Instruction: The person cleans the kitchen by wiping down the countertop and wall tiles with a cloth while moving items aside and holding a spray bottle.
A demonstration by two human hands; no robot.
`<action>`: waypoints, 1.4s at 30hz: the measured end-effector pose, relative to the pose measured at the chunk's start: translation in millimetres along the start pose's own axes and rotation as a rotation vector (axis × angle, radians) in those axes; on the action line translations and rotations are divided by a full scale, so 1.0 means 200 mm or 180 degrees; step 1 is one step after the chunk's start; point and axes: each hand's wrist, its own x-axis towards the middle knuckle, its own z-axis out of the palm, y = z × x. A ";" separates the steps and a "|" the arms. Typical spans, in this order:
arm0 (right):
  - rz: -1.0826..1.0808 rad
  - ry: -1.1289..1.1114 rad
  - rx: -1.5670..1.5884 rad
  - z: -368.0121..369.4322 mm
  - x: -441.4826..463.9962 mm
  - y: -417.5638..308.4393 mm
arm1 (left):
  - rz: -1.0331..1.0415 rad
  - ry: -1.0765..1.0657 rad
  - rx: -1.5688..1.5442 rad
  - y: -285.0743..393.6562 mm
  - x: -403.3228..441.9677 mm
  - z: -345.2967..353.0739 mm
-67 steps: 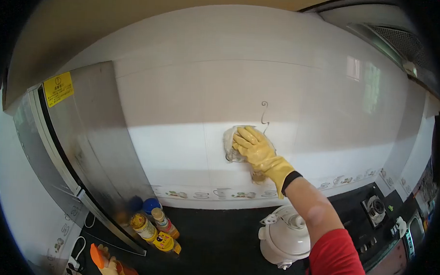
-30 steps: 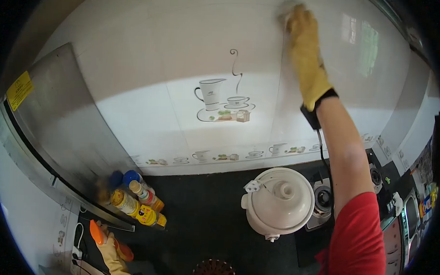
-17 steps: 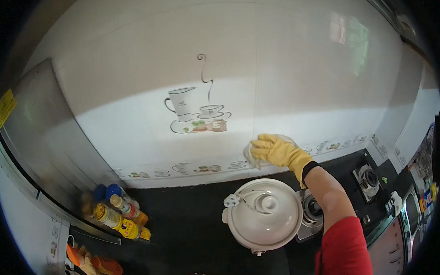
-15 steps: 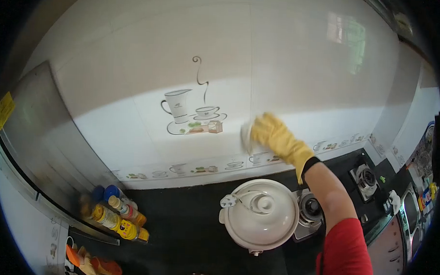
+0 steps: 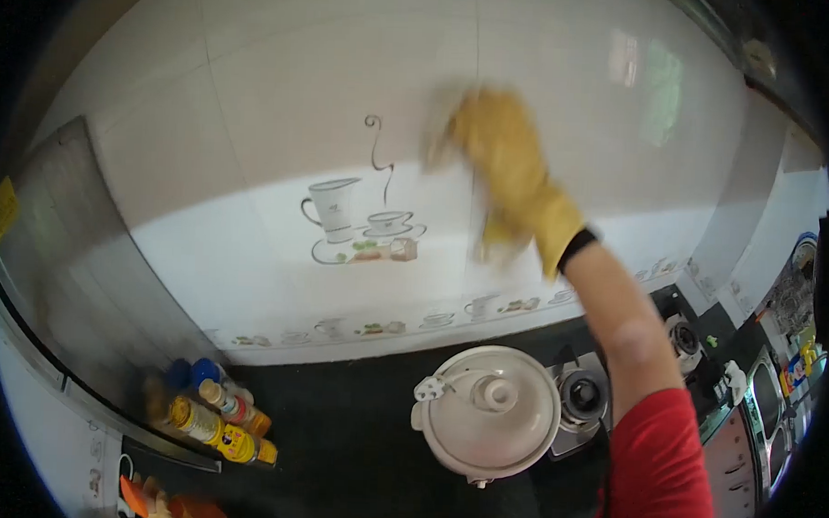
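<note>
My right hand (image 5: 501, 143), in a yellow rubber glove, is raised against the white tiled wall (image 5: 284, 81). Its fingers are closed over a pale, flat cloth (image 5: 442, 132), which is blurred by motion; its exact shape is hard to make out. To the left of the glove is a printed pitcher and cup design (image 5: 365, 223) on the tiles. Below the arm, a white lidded pot (image 5: 489, 412) stands on the black counter (image 5: 336, 421), with a white plug and cord on its lid. My left hand is out of view.
A gas burner (image 5: 581, 397) sits right of the pot, with another burner (image 5: 684, 340) farther right. Several seasoning bottles (image 5: 231, 422) stand by the metal panel (image 5: 95, 266) at left. Orange items (image 5: 191, 510) lie at lower left. A sink (image 5: 768, 395) is at far right.
My right hand has moved up the wall with the cloth, from just above the patterned border strip to above and right of the printed cup. The pot and bottles have stayed put.
</note>
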 end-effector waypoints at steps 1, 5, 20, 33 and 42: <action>0.0347 -0.0821 0.0073 -0.06 -0.09 -0.17 | -0.0058 0.0018 0.0012 0.01 0.00 0.03; -0.0268 -0.1262 0.0776 0.26 -0.92 -0.42 | -0.0189 -0.0011 0.0045 0.21 0.04 0.27; 0.2789 0.1044 -0.1572 -0.22 0.31 0.67 | -0.0523 -0.0707 -0.0570 0.55 -0.01 0.91; 0.0460 0.0867 -0.0352 0.46 0.81 -0.14 | -0.0609 -0.0882 -0.0619 0.62 -0.02 1.10; 0.3026 0.1778 -0.1498 -0.14 0.64 0.71 | -0.0773 -0.0771 -0.0672 0.56 -0.01 0.96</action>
